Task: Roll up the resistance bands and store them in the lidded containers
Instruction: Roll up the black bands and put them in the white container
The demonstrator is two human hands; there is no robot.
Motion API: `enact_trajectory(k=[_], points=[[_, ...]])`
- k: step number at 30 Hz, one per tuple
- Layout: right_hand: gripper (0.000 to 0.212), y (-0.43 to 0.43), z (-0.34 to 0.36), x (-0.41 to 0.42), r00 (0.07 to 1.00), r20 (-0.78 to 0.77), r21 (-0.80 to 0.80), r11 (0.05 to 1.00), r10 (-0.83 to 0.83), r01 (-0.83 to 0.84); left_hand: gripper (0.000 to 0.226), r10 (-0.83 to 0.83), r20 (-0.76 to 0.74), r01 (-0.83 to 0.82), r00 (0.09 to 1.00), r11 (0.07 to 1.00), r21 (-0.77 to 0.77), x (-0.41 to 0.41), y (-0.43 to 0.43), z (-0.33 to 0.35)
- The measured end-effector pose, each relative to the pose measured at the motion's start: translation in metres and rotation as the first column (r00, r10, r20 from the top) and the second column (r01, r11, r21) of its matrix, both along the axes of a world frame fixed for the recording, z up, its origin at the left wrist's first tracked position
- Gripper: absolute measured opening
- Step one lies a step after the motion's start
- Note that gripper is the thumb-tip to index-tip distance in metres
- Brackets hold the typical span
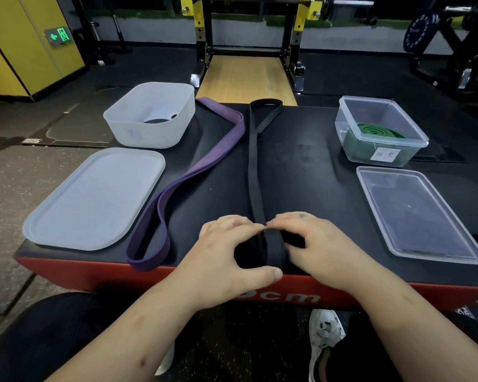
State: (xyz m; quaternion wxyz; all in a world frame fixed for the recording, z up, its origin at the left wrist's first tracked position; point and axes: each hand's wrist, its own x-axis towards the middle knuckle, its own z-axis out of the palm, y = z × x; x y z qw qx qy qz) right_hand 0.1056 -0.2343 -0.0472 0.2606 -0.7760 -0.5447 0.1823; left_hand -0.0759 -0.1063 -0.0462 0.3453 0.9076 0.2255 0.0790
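Black resistance band (253,166), right of the purple band (149,261), should be wound tight and edge-aligned by left grip (226,252) and right grip (318,241), both clasping its coil (273,250).

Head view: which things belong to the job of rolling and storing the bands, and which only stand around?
Job: black band, purple band, green band, white tub, white lid, clear box, clear lid, left hand, right hand.
Around: squat rack, weight plate, exit sign, shoe.

The single head-worn view looks forward and down from close above the near edge of the box (301,172).
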Motion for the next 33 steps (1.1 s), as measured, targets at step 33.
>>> enact_trajectory(k=[33], points=[[0.049, -0.006, 0.001, 0.009, 0.991, -0.087, 0.056, 0.993, 0.106, -0.101, 0.088, -0.024, -0.009, 0.024, 1.0, 1.0, -0.006, 0.008, 0.014, -0.009]])
